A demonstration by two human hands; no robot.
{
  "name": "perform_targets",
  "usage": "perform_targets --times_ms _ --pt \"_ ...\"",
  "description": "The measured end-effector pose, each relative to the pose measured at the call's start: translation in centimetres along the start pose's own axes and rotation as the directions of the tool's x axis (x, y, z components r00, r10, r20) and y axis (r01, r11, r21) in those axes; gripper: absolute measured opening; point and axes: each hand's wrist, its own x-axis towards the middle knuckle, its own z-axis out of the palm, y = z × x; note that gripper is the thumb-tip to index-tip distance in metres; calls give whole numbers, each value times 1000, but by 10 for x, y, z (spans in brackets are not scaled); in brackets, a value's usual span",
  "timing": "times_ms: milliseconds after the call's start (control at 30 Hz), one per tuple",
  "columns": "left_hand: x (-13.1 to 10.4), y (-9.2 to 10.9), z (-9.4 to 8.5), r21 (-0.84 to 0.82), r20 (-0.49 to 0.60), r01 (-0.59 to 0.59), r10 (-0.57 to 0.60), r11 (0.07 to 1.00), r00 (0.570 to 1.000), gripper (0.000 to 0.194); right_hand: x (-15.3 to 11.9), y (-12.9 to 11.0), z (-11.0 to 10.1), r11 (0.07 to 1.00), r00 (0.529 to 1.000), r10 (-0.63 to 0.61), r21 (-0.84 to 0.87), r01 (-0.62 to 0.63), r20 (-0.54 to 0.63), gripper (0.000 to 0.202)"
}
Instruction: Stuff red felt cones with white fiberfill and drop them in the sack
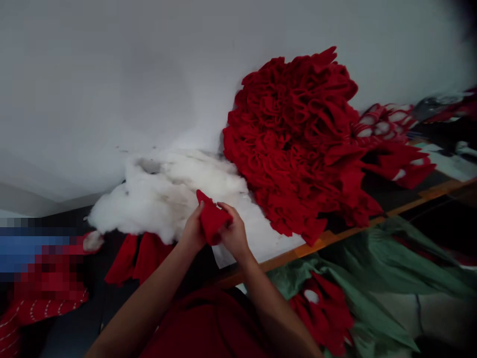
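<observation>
Both my hands grip one small red fabric piece (pixel 213 223) in front of me, a little above the table. It looks like a folded or tube-shaped piece with a pointed upper tip. My left hand (pixel 194 229) closes on its left side, thumb near the tip. On the other side, my right hand (pixel 237 236) has its fingers bent around the edge, some of them hidden by the cloth. Just beyond the hands lies a heap of white fluffy stuffing (pixel 160 194). Two similar red pieces (pixel 143 258) rest on the dark table left of my forearm.
A tall heap of red fabric pieces (pixel 294 134) stands against the wall. Red-and-white striped items (pixel 383 124) lie farther right. Below the wooden table edge (pixel 335 236), a green sack (pixel 380 258) holds red pieces (pixel 324 313). A white sheet (pixel 257 233) lies under the stuffing.
</observation>
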Motion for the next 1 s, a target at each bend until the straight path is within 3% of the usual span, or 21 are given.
perform_targets --times_ms 100,167,233,300,367,467,567,633,700,800,900,1000 --pt "-7 -2 -5 171 -20 -217 224 961 974 22 2 7 6 998 995 58 -11 -60 -86 37" --pt "-12 0 -15 297 53 -350 350 888 935 33 3 7 7 994 989 78 -70 -87 -124 33" --pt "-17 2 -26 415 179 -415 374 810 910 43 2 2 11 989 988 62 -125 -79 -139 30" --pt "-21 5 -37 489 236 -460 396 741 888 40 -1 -7 16 993 992 46 -106 -59 -120 30" --pt "-23 11 -45 515 167 -473 457 715 874 31 -8 -16 22 996 992 90 6 -90 -94 37" --pt "-25 27 -53 497 22 -472 533 728 846 24 -25 -27 31 954 971 240 191 -232 -15 45" --pt "-30 38 -59 488 -17 -509 590 710 807 23 -43 -36 40 921 948 309 222 -319 78 26" --pt "-33 38 -63 485 13 -535 605 692 796 24 -48 -42 48 962 969 239 121 -246 70 14" --pt "-37 33 -67 474 62 -550 597 688 800 26 -49 -48 56 995 998 61 -85 -58 32 13" --pt "-41 28 -74 459 160 -562 558 688 814 27 -47 -58 62 897 981 -195 -404 181 5 17" --pt "-44 30 -81 462 218 -597 568 656 793 26 -48 -65 62 827 957 -289 -510 236 -26 15" --pt "-48 36 -86 459 198 -600 583 655 788 25 -52 -68 62 812 949 -310 -536 233 -57 16"
